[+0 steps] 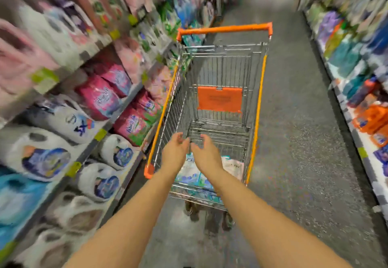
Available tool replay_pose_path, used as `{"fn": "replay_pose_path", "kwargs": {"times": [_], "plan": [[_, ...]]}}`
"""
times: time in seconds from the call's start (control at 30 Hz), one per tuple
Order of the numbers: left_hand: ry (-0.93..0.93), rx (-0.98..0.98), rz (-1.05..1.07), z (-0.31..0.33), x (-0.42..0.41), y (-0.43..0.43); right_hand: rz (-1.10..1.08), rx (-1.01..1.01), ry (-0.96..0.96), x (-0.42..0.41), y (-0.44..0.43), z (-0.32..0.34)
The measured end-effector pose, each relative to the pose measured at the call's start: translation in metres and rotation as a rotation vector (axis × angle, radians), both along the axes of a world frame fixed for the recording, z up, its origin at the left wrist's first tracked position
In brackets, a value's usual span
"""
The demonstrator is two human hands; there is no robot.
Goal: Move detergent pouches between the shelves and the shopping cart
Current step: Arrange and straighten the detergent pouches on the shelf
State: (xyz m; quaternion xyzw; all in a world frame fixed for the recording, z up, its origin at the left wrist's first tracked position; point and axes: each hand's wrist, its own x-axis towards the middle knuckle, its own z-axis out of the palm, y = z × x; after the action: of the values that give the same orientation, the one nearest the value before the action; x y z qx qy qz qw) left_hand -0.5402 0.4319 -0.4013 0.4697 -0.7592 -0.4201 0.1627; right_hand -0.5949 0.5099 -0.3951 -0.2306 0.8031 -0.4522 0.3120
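Both hands reach over the near end of the cart [257,120]. The left hand [175,152] and right hand [206,154] sit close together, fingers loosely curled and holding nothing. Below them, pouches [190,175] lie in the cart's near end. More pouches fill the left shelves [100,135], just beside the cart.

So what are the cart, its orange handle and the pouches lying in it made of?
Cart basket: thin silvery wire grid with a shine, so likely plated steel. Handle: matt, even orange, probably plastic. Pouches: printed, crumpled, so seemingly soft plastic film; blur leaves that open.
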Motion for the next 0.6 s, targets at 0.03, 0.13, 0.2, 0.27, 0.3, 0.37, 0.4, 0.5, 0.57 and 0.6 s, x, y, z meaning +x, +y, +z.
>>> {"fn": "replay_pose_path", "kwargs": {"times": [0.03,0.13,0.2,0.27,0.3,0.37,0.4,0.5,0.57,0.6], "plan": [[0.049,-0.024,0.044,0.015,0.014,-0.004,0.018,-0.044,0.010,0.013,-0.006,0.013],[0.203,-0.083,0.146,0.056,0.059,-0.019,0.054,-0.190,0.045,0.052,-0.029,0.047],[0.301,-0.131,0.200,0.082,0.098,-0.029,0.079,-0.286,0.055,0.084,-0.047,0.072],[0.366,-0.172,0.252,0.105,0.142,-0.039,0.105,-0.370,0.045,0.121,-0.067,0.094],[0.390,-0.195,0.278,0.116,0.168,-0.046,0.121,-0.412,0.034,0.143,-0.077,0.106],[0.424,-0.264,0.330,0.144,0.222,-0.058,0.181,-0.486,0.009,0.189,-0.098,0.129],[0.444,-0.306,0.359,0.158,0.249,-0.066,0.217,-0.522,0.001,0.212,-0.108,0.139],[0.497,-0.425,0.437,0.201,0.330,-0.082,0.302,-0.647,-0.018,0.280,-0.136,0.172],[0.509,-0.503,0.478,0.223,0.377,-0.091,0.359,-0.711,-0.017,0.320,-0.152,0.193],[0.502,-0.540,0.500,0.233,0.398,-0.094,0.385,-0.730,-0.011,0.338,-0.160,0.203]]}}
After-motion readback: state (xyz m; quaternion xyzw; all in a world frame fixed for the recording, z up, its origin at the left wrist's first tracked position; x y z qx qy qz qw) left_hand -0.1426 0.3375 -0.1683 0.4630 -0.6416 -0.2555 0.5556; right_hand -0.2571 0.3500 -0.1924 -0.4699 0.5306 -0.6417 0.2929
